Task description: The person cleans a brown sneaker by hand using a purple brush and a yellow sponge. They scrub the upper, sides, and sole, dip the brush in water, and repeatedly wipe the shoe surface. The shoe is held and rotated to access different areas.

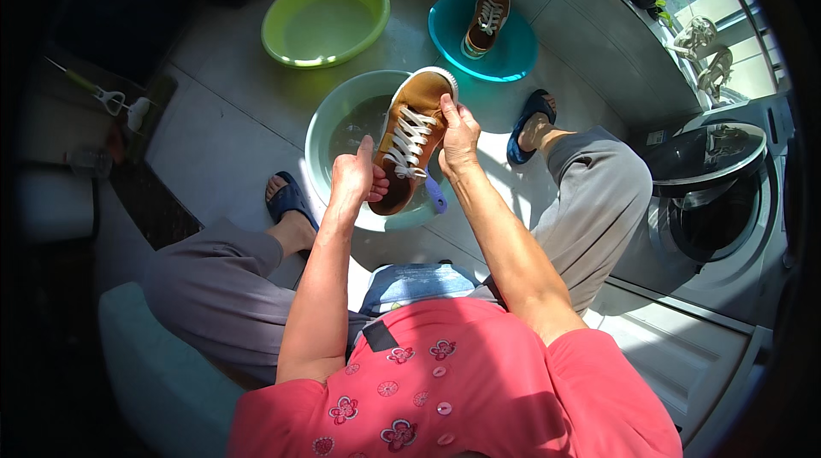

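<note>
Both my hands hold a brown lace-up sneaker (423,93) with white laces above a pale green basin (315,166). My left hand (353,177) grips its heel end from the left side, thumb up. My right hand (459,136) holds the right side near the toe, the thumb on the upper. Cloudy water lies in the basin under the shoe. The purple handle (435,194) of a tool, perhaps a brush, leans at the basin's right rim; its other end is hidden by the shoe.
A lime green basin (272,50) with liquid stands at the back left. In a blue basin (523,63) at the back right rests a matching brown sneaker (490,18). A front-loading washing machine (766,201) has its door open at right. Slippered feet flank the pale basin.
</note>
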Available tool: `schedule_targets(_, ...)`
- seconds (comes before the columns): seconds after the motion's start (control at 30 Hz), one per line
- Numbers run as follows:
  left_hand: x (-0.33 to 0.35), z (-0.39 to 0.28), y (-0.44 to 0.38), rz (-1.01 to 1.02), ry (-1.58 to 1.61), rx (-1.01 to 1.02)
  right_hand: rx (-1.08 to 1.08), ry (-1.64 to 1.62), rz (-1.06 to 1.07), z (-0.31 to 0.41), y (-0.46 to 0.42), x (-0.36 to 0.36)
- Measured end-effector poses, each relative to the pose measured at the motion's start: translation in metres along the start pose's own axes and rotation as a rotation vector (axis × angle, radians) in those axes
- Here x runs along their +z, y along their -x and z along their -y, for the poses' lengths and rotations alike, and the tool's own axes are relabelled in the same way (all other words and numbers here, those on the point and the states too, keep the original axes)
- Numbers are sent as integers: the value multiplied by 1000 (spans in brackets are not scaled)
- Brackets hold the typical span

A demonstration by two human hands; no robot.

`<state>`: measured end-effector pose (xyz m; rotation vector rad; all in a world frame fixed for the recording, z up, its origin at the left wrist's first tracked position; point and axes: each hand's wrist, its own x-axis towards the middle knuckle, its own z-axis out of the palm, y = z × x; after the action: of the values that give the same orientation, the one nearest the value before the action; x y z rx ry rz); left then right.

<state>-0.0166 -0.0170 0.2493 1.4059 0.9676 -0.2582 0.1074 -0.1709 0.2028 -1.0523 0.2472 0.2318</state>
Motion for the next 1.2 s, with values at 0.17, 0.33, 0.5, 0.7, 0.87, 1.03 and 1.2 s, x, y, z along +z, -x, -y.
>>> schedule_targets(0.17, 32, 24, -9, 322, 916, 20, -69, -23, 37, 35, 15, 18)
schedule_targets(0.33, 38, 15, 4, 430, 1188, 1, 27, -90, 58, 48, 27, 14)
schedule_targets(0.5, 33, 1, 5, 552, 1181, 67, 112, -6, 130, 58, 39, 13)
schedule_targets(0.7, 32, -6, 10, 363, 961, 278, 117, -43, 118, 50, 42, 7)
schedule_targets(0.87, 22, -9, 14, 389, 992, 267, 204, -111, 248, 48, 54, 7)
schedule_targets(1.03, 20, 6, 10, 526, 1179, 152, 279, 109, 306, 39, 50, 3)
schedule_targets(1.2, 25, 14, 5, 444, 1182, 93, 336, 370, 297, 38, 44, -3)
